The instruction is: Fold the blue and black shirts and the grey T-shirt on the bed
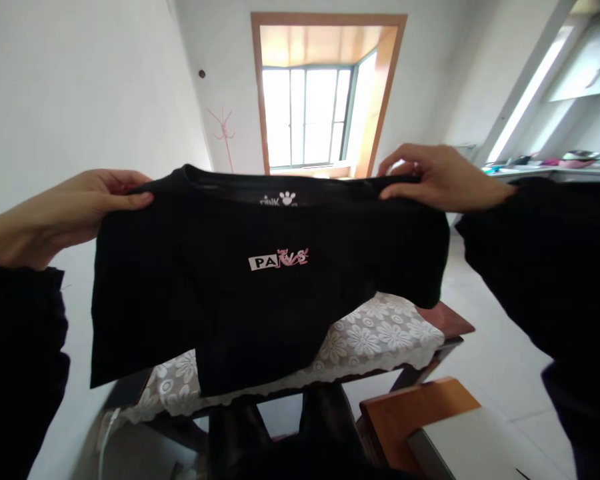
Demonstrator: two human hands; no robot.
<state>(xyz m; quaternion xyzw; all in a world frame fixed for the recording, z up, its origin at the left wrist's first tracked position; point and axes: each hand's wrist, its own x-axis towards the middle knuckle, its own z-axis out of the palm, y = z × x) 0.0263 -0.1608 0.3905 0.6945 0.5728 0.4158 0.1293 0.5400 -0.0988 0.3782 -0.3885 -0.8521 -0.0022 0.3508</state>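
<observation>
Head view: shirt [220, 300] held spread, table [450, 321] partly hidden behind it
Left hand [103, 193] and right hand [433, 177] each pinch a shoulder; lace cloth [385, 333] covers the table

The left sleeve [17, 367] and right sleeve [545, 280] are plain, loose and deep black, ending in softly ruffled, uneven cuffs [60, 313] that leave the slim-fingered left hand [97, 199] and right hand [437, 177] uncovered, while dark, faintly glossy legwear [240, 423] shows lower down.
</observation>
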